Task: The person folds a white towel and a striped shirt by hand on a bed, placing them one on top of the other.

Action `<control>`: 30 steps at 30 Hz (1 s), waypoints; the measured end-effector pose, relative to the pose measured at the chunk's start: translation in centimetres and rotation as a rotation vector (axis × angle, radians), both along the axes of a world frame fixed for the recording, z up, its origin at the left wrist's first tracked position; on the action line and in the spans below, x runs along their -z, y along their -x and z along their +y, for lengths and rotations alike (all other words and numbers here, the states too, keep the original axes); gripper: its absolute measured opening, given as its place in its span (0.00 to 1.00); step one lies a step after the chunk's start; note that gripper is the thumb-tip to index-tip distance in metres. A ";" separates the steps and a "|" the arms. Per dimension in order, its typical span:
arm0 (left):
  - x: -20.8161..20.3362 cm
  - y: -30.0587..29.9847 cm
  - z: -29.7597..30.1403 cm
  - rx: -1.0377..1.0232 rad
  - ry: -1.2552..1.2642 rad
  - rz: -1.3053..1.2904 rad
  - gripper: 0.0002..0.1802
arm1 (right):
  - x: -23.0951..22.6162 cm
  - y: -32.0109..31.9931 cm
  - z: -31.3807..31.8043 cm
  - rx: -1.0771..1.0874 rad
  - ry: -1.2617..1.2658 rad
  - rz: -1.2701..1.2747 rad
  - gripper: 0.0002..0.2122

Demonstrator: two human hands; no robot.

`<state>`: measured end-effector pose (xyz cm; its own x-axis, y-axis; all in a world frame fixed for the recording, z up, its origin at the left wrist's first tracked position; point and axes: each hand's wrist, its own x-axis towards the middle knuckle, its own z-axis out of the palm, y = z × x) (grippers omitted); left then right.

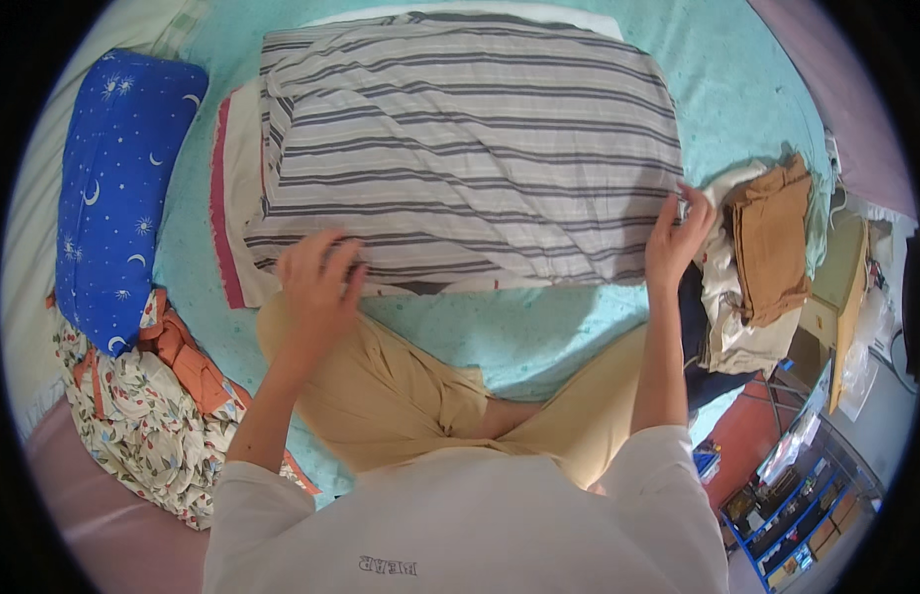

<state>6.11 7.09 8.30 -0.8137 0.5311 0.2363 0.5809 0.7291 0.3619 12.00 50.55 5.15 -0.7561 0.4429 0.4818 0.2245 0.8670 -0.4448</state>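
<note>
A folded garment or cloth with grey, white and black stripes (pixel 460 148) lies spread out in front of me, with diagonal creases across its middle. My left hand (pixel 319 282) is over its near left corner, fingers apart and slightly blurred. At the right edge of the striped cloth is my right hand (pixel 681 236), thumb and fingers apart and bent; no cloth shows gripped between them. Beneath the stripes, a pale cloth with a dark pink border (pixel 222 198) sticks out on the left. White fabric (pixel 579 18) peeks out along the far edge.
A turquoise sheet (pixel 539 332) covers the bed under me. On the left are a blue moon-and-star pillow (pixel 118 198) and a crumpled cherry-print cloth (pixel 148 426). Folded brown clothes (pixel 772 238) are piled at the right. Beyond the bed stands a blue-edged rack (pixel 792 525).
</note>
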 end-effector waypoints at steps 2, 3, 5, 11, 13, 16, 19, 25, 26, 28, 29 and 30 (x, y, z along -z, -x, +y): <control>0.3 -1.0 -1.1 -0.112 0.042 0.022 0.23 | 1.2 -5.1 -0.1 0.119 0.153 -0.049 0.11; 0.7 -1.1 -0.9 -0.326 -0.016 0.040 0.25 | 2.2 -7.4 0.4 0.174 0.219 -0.053 0.12; 1.3 -1.2 -1.8 -0.523 -0.072 0.059 0.27 | 3.8 -10.7 1.0 0.181 0.239 -0.099 0.14; 5.2 0.3 -8.1 -0.734 -0.653 -0.439 0.28 | 3.1 -10.8 2.1 0.095 0.586 -0.041 0.11; 4.4 1.3 -8.8 -0.634 -0.420 -0.713 0.25 | 3.0 -10.2 4.0 0.057 0.740 0.000 0.11; 3.8 1.9 -9.1 -0.670 -0.476 -0.736 0.18 | 0.2 -8.1 2.9 0.032 0.791 0.002 0.10; 2.4 2.6 -10.8 -0.592 -0.579 -0.751 0.15 | -1.7 -6.7 3.5 0.027 0.826 -0.067 0.10; -0.6 3.0 -10.0 -0.436 -1.078 -0.526 0.10 | -1.7 -6.5 5.9 -0.005 0.863 0.074 0.11; -1.3 3.2 -10.1 -0.431 -1.103 -0.437 0.10 | -1.7 -6.5 5.9 0.020 0.858 0.129 0.11; -1.2 4.0 -11.5 -0.492 -0.947 -0.363 0.10 | -0.9 -7.0 6.4 0.128 0.825 0.159 0.11; -0.7 4.4 -12.3 -0.541 -0.796 -0.299 0.09 | 0.6 -7.7 7.1 0.127 0.829 0.156 0.11; -0.2 4.9 -12.4 -0.531 -0.821 -0.294 0.09 | 0.9 -8.4 8.2 0.169 0.676 0.084 0.11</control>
<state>1.23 -5.35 8.54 -0.9815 -0.1511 0.1180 0.0627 0.3288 0.9423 20.35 58.77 4.22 -0.6225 0.7744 0.1130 0.2731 0.3503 -0.8960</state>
